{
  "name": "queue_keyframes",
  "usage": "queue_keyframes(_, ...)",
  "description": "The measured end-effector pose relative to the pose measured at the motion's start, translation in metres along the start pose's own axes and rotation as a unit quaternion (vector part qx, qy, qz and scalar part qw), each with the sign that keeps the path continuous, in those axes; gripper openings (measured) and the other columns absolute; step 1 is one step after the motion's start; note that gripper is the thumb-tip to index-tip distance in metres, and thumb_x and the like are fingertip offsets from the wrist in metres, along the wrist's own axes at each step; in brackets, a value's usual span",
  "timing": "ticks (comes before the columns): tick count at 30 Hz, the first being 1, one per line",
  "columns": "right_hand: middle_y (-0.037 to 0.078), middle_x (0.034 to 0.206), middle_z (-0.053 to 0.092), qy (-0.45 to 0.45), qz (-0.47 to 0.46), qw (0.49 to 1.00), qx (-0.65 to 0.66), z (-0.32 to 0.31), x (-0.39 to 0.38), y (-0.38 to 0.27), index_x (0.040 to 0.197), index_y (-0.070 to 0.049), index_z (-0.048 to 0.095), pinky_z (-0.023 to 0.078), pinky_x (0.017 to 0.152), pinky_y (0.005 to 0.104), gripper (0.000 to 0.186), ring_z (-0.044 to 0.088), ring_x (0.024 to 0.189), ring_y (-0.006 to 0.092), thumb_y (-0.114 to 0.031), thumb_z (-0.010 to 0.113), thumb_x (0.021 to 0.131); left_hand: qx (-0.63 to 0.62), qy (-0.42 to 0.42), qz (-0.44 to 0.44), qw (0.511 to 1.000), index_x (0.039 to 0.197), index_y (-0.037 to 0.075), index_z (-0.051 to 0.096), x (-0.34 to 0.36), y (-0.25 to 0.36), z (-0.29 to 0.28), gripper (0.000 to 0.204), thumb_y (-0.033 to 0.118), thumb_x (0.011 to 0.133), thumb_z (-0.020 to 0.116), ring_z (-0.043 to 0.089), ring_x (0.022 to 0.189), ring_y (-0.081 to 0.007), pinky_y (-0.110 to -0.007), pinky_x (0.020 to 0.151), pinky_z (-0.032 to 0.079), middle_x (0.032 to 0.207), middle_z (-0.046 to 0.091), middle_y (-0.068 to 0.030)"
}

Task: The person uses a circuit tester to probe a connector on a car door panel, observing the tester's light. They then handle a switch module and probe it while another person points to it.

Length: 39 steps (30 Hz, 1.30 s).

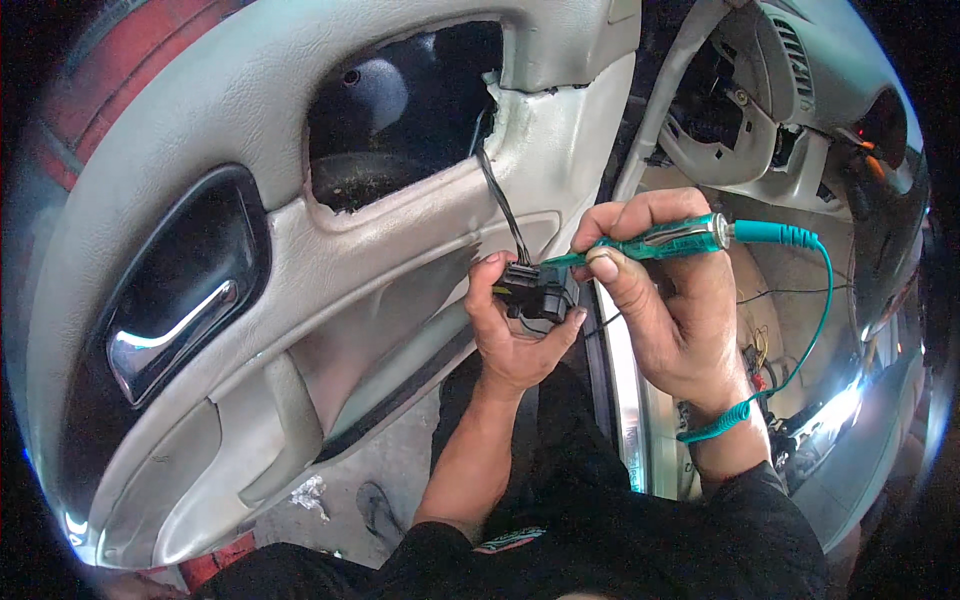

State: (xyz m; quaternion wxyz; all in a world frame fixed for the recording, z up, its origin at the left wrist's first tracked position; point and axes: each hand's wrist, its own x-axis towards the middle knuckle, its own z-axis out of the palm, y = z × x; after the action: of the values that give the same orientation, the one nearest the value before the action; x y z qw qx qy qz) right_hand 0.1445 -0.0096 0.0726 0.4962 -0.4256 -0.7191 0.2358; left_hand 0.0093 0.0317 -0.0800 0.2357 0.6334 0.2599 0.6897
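My left hand grips a black plastic connector block, from which dark wires run up to the cut-out opening in the beige door panel. A green translucent test probe is held in my right hand, its tip at or very near the top of the connector. A green lead leaves the probe's end and loops down to a coiled stretch beside my right wrist. To the left, the door panel carries a black recessed handle with a chrome lever.
At right is the car's interior, with a dashboard, a grey seat, a bright light and loose wires. A metal sill runs beside me. Below the door lie a sandal and crumpled litter on the floor.
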Motion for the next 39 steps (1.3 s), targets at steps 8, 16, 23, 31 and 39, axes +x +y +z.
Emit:
queue_keyframes(8,0.014,0.103,0.062,0.001,-0.002,1.0,-0.012,0.0,0.002,0.0,0.111,-0.002,0.043,0.052,0.081,0.0289,0.026,0.062,0.088,0.0152,-0.006,0.062,0.094,0.006,0.004,-0.001,1.0,0.14,0.008,0.023,0.001,0.0,0.001,0.097,0.012,0.067,0.087,0.05,0.106,-0.0226,-0.037,0.09,0.045,0.123,0.042,-0.0162)
queue_keyframes(16,0.015,0.098,0.062,0.015,0.006,1.0,0.021,0.003,0.001,0.0,0.108,-0.001,0.044,0.052,0.079,0.0286,0.027,0.061,0.085,0.0154,-0.012,0.063,0.094,-0.044,-0.016,0.005,0.999,0.146,0.006,0.016,0.0,-0.006,-0.006,0.115,0.02,0.06,0.091,0.049,0.105,-0.0237,-0.038,0.09,0.043,0.124,0.041,-0.0165)
queue_keyframes(23,0.015,0.097,0.061,0.016,0.011,1.0,0.021,0.002,0.001,-0.002,0.107,0.0,0.044,0.052,0.078,0.0285,0.025,0.061,0.085,0.0158,-0.011,0.063,0.095,-0.027,-0.008,-0.003,1.0,0.146,0.005,0.018,-0.001,-0.003,-0.001,0.113,0.012,0.059,0.088,0.049,0.108,-0.0248,-0.039,0.093,0.042,0.124,0.042,-0.0174)
queue_keyframes(31,0.014,0.098,0.06,0.01,0.003,1.0,0.015,-0.002,0.001,0.0,0.108,0.0,0.045,0.053,0.078,0.0289,0.024,0.062,0.084,0.0158,-0.01,0.061,0.095,0.016,0.004,-0.015,1.0,0.143,0.004,0.025,-0.003,-0.001,0.002,0.103,0.011,0.062,0.089,0.051,0.106,-0.0257,-0.039,0.092,0.044,0.122,0.045,-0.0164)
queue_keyframes(39,0.014,0.102,0.061,-0.009,0.012,1.0,0.006,0.003,0.005,-0.004,0.11,-0.001,0.044,0.052,0.079,0.0285,0.023,0.062,0.085,0.0152,-0.007,0.06,0.095,0.038,0.029,0.021,0.999,0.139,0.007,0.029,-0.001,0.004,-0.005,0.097,0.014,0.064,0.09,0.051,0.102,-0.0237,-0.037,0.085,0.045,0.118,0.045,-0.015)
